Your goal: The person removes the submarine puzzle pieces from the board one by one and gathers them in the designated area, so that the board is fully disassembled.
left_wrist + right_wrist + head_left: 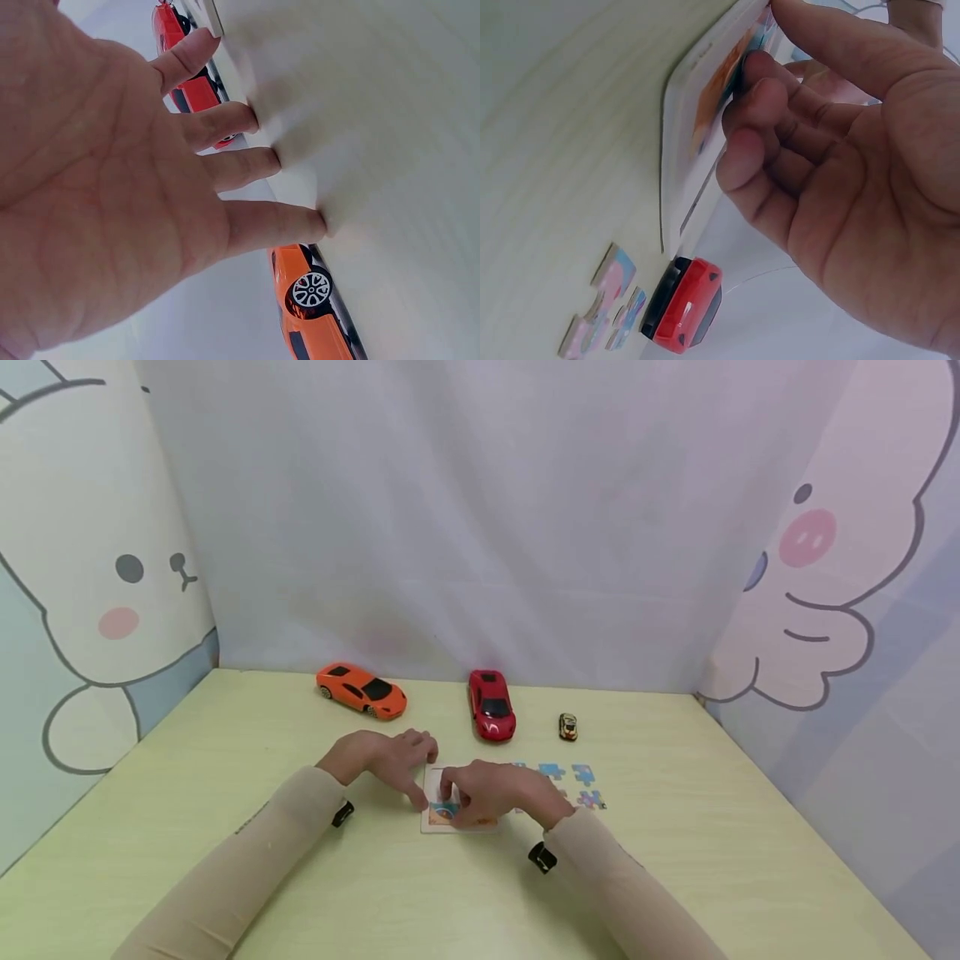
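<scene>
A white puzzle tray point(433, 823) point(676, 161) lies flat on the pale table, with a partly built orange and blue picture in it. My left hand point(417, 779) point(259, 142) has straight fingers, their tips pressed on the table beside the tray's left edge. The index finger reaches the tray's corner point(216, 27). My right hand point(454, 793) point(759, 46) is over the tray with curled fingers. It pinches a puzzle piece point(727, 90) against the tray, thumb near the far edge. Several loose blue and pink pieces point(576, 783) point(604, 307) lie to the right.
An orange toy car point(362, 690) point(311, 307), a red toy car point(491, 704) point(684, 304) and a tiny yellow-black car point(567, 726) stand behind the tray. Cartoon-printed curtain walls enclose the table point(225, 760) on three sides.
</scene>
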Available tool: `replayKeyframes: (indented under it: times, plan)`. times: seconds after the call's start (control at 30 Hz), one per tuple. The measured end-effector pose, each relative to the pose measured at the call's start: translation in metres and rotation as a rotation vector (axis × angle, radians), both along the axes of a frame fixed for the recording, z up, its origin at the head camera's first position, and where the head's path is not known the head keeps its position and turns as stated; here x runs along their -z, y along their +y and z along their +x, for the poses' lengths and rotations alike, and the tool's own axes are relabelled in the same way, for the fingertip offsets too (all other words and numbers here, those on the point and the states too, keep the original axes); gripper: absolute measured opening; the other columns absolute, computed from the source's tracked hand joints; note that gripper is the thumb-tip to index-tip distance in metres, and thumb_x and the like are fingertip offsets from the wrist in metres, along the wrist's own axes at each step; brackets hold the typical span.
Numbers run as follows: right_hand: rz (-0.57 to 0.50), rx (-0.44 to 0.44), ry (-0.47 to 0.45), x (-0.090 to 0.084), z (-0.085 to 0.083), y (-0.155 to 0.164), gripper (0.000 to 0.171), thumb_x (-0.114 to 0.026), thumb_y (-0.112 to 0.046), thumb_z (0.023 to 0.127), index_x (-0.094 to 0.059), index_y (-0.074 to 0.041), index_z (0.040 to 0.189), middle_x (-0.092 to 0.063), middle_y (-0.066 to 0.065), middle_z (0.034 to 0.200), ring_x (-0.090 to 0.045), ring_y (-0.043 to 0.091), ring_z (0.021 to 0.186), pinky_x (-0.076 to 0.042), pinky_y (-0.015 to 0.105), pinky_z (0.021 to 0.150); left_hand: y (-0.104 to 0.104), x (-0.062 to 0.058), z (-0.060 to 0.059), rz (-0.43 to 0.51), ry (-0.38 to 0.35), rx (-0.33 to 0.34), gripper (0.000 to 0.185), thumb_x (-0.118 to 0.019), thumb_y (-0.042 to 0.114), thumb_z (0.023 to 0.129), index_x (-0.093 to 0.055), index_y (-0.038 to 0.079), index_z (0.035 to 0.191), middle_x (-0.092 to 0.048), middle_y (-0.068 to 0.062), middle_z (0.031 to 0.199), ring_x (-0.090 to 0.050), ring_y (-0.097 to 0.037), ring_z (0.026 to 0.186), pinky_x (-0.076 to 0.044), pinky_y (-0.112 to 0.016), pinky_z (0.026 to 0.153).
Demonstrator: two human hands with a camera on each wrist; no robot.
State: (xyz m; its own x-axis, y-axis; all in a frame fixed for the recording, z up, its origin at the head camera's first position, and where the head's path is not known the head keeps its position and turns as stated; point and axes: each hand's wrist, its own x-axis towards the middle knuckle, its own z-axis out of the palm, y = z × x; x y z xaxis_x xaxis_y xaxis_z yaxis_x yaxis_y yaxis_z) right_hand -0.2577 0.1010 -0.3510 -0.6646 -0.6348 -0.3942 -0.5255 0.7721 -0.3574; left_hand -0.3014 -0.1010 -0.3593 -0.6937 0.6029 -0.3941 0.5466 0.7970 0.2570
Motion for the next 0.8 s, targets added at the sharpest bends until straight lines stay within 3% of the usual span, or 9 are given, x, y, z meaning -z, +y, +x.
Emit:
replayKeyframes:
  times: [0.43, 0.8]
  plan:
    - [-0.041, 0.005, -0.039, 0.0023, 0.001, -0.0024, 0.029, -0.071, -0.023, 0.094, -0.054, -0.02, 0.117, -0.061, -0.002, 0.082, -0.055, 0.01, 0.063, -0.046, 0.024, 0.064, 0.0001, -0.0017, 0.0014, 0.006, -0.017, -0.017, 0.061, -0.075, 0.051, 0.083, -0.041, 0.017, 0.121, -0.041, -0.003, 0.119, -0.039, -0.022, 0.117, -0.04, -0.048, 0.096]
    - [-0.039, -0.006, -0.032, 0.0016, 0.0017, -0.0012, 0.033, -0.074, -0.028, 0.092, -0.052, -0.022, 0.115, -0.06, -0.004, 0.085, -0.056, 0.008, 0.075, -0.046, 0.026, 0.069, -0.0001, -0.0024, 0.0026, 0.014, -0.019, -0.019, 0.061, -0.075, 0.05, 0.083, -0.041, 0.017, 0.121, -0.04, -0.003, 0.119, -0.039, -0.022, 0.116, -0.04, -0.047, 0.096]
